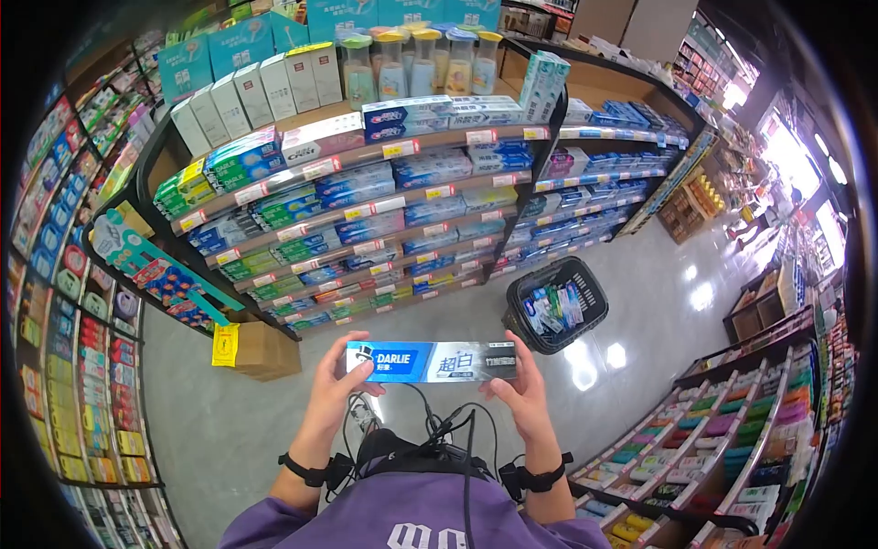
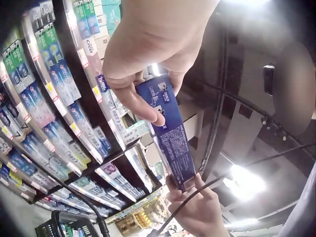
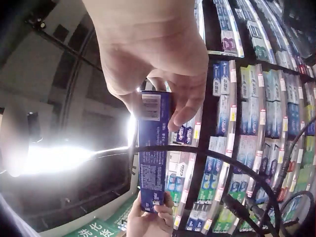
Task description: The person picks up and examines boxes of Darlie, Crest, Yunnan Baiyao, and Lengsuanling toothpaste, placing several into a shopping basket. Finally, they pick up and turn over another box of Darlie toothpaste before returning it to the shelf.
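Observation:
A long toothpaste box point(image 1: 430, 362), blue on its left part and dark on its right, is held level in front of the body. My left hand point(image 1: 340, 377) grips its left end, thumb on the front face. At the other end my right hand point(image 1: 519, 388) pinches the box between thumb and fingers. In the left wrist view the printed dark blue side of the toothpaste box point(image 2: 170, 138) shows between both hands. A barcode shows on the toothpaste box point(image 3: 152, 128) close to the right hand point(image 3: 158, 64) in the right wrist view.
Ahead stands a curved shelf unit point(image 1: 366, 210) stacked with toothpaste boxes and price tags. On the floor sits a black basket point(image 1: 585, 334) holding several packages. A cardboard box point(image 1: 265, 352) stands at the left. Black cables point(image 1: 448, 425) hang before the body.

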Demonstrator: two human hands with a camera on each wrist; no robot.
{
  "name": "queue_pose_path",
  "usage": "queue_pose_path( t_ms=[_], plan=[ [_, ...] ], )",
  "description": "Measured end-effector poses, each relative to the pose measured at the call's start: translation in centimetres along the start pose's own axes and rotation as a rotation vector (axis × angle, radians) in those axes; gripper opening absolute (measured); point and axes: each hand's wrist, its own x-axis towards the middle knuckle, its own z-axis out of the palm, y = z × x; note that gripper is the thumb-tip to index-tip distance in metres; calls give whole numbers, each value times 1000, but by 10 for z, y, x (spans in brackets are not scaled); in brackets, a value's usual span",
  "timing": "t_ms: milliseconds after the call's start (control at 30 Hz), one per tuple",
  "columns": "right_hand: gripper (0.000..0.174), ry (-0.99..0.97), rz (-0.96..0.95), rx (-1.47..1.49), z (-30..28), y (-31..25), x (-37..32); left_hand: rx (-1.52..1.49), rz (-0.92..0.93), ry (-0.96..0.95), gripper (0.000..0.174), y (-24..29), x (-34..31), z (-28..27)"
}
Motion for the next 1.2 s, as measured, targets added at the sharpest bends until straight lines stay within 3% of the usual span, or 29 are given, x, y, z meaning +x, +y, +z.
queue_pose_path(
  t_ms=[200,333,733,900,1200],
  plan=[
    [83,25,36,65,-33,8,-28,26,-27,-44,51,-15,-13,30],
    [84,22,65,124,-36,14,-30,21,10,24,51,-11,-31,43],
    [81,-340,114,82,-3,33,4,22,92,284,56,-3,-105,16],
    [83,-407,75,117,13,31,5,41,114,345,53,-1,-124,10],
    [84,-328,55,195,-13,14,-21,99,142,234,49,0,-108,27]
  ],
)
